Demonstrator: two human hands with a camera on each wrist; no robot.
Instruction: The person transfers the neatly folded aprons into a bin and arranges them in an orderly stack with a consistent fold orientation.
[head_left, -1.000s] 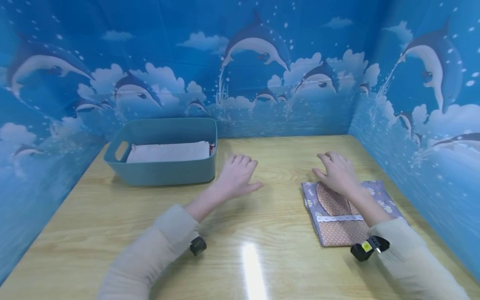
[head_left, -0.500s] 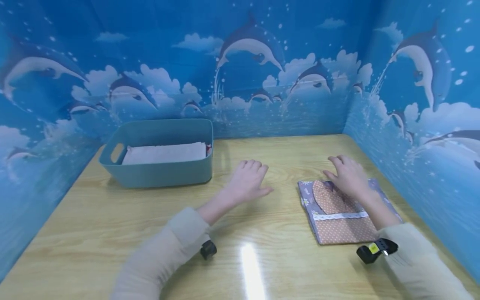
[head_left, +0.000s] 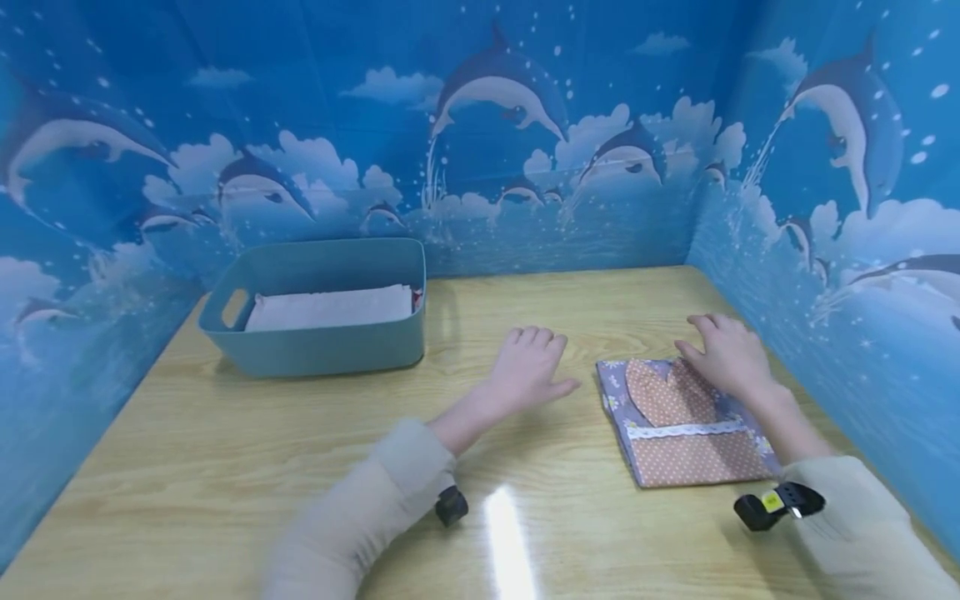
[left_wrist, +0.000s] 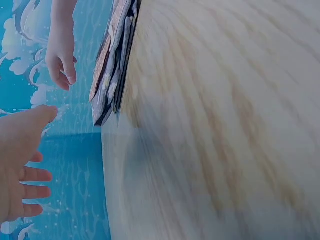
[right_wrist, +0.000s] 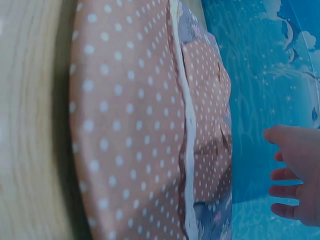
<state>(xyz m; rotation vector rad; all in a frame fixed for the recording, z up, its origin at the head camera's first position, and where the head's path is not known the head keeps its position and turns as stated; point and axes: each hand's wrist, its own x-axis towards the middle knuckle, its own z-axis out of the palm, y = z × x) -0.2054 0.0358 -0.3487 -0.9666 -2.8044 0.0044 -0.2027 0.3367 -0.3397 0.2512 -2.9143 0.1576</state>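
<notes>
A folded purple-grey floral cloth (head_left: 615, 387), with a brown polka-dot panel, white lace strip and heart-shaped patch, lies flat at the table's right side. Its stacked layers show edge-on in the left wrist view. My right hand (head_left: 723, 354) hovers over its far right part, fingers spread and slightly bent, holding nothing. In the right wrist view the polka-dot panel (right_wrist: 125, 120) fills the middle and the right hand (right_wrist: 300, 170) is beyond the cloth. My left hand (head_left: 528, 371) is above the table left of the cloth, fingers loosely extended, thumb pointing toward it, nothing held.
A blue-green plastic basket (head_left: 322, 350) with handle holes stands at the back left, holding a folded white cloth (head_left: 330, 307) and something red at its right end. Dolphin-print walls (head_left: 465, 225) border the wood-grain table (head_left: 225, 467) at back and sides.
My left hand has moved right, away from the basket toward the folded floral cloth. My right hand has shifted right over that cloth, uncovering more of the heart patch. The cloth stays flat.
</notes>
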